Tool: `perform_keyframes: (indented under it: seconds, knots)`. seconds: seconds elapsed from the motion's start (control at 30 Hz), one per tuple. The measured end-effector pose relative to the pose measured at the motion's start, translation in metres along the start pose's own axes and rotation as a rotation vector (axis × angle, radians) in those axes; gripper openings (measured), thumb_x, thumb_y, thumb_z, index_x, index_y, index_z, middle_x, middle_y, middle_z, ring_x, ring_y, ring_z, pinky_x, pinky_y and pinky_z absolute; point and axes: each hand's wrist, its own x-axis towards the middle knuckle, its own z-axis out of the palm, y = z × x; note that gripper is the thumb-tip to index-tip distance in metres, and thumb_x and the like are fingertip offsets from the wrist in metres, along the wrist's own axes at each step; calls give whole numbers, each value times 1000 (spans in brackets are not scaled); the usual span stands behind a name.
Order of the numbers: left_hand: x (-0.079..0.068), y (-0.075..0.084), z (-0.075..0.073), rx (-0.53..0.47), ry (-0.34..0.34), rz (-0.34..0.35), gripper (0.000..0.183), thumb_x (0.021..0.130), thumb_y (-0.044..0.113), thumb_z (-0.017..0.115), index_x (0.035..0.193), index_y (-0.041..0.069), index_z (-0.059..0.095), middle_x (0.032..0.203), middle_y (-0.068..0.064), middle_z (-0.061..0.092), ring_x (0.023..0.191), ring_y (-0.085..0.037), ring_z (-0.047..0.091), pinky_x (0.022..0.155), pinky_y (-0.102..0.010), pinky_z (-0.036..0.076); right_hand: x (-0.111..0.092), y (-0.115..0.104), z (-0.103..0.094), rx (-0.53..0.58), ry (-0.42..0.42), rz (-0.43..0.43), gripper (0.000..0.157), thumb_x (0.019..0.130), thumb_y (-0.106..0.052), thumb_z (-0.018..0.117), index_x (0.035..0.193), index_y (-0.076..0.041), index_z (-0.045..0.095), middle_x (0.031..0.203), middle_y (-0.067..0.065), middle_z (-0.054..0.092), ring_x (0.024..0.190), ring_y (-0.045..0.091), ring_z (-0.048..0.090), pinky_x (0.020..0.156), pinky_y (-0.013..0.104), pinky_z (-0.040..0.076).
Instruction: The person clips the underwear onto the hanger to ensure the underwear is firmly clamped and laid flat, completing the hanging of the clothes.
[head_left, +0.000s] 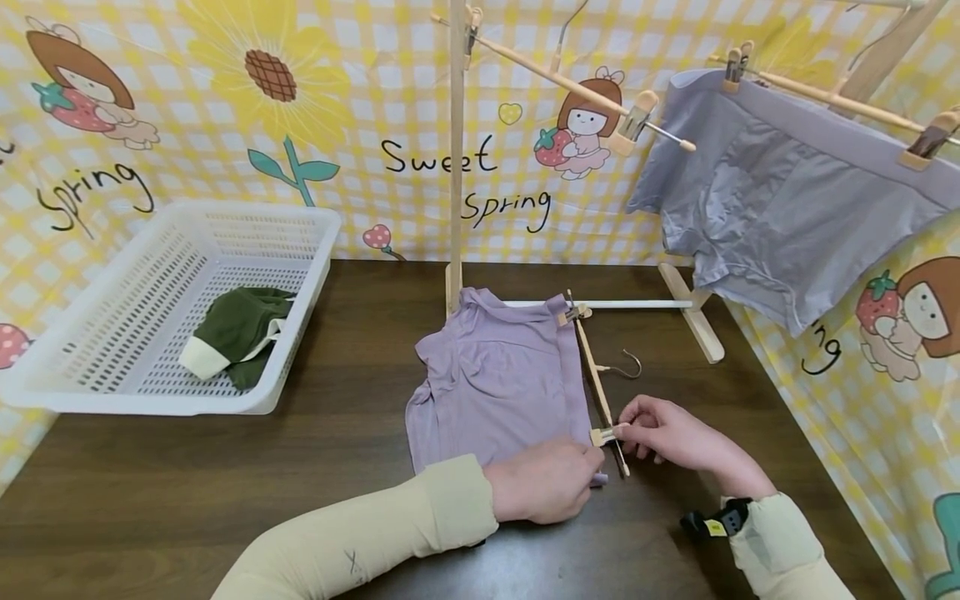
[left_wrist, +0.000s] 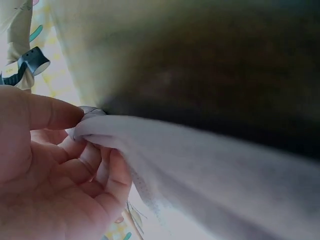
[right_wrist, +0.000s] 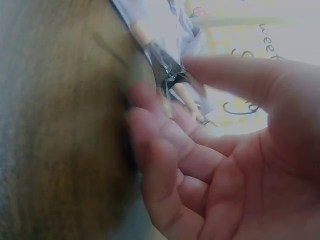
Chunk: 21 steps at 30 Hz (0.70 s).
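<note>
Lavender shorts point(head_left: 510, 392) lie on the dark wooden table, with their waistband toward a wooden clip hanger point(head_left: 595, 375). The hanger's far clip point(head_left: 574, 312) bites the far end of the waistband. My left hand point(head_left: 546, 483) pinches the near waistband end between thumb and fingers; the left wrist view shows the pinched fabric point(left_wrist: 150, 135) close up. Thumb and fingertips of my right hand point(head_left: 671, 433) pinch the near clip point(head_left: 603, 436), whose tips sit right at the waistband edge. In the right wrist view, the metal clip point(right_wrist: 167, 72) shows between thumb and fingers.
A white perforated basket point(head_left: 172, 400) at the left holds a dark green garment point(head_left: 243, 325) with white trim. Behind stands a wooden rack point(head_left: 456, 167). From it hang a bare clip hanger point(head_left: 555, 77) and grey-lavender shorts point(head_left: 780, 192). A patterned cloth backs the table.
</note>
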Motion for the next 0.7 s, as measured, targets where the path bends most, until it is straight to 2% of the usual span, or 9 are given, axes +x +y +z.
perform_keyframes:
  seconds: [0.1,0.27,0.37,0.5,0.7]
  knots:
    - [0,0,1,-35,-2,-16,15,95,21,67,98,12,55,85,6,58,78,-11,60,76,-23,50,2,4,-1,9,-1,6,22,97,-19,69,102,2,64,74,4,63,66,21,57,53,30,49]
    - [2,0,1,-82,-23,-48,15,96,22,66,100,12,56,86,6,58,81,-11,60,79,-22,49,2,5,-2,-35,11,48,26,96,-27,71,83,-4,67,64,1,58,56,15,53,47,27,43]
    - [2,0,1,-50,-20,-32,15,97,27,67,97,14,60,86,7,58,80,-10,60,79,-22,49,2,8,-2,-62,12,96,35,97,-34,69,77,-6,66,60,2,59,52,15,54,46,28,46]
    - [3,-1,1,13,-8,7,17,95,32,70,86,19,64,83,8,59,78,-8,59,76,-21,48,0,10,-3,-75,-4,164,48,98,-45,65,72,-5,64,55,4,61,46,15,54,46,31,47]
    - [1,-2,0,49,-12,36,24,97,31,68,75,22,64,80,8,61,76,-7,60,76,-22,50,-2,15,-4,7,-44,180,56,105,-48,52,70,-4,61,59,7,64,47,15,58,44,27,45]
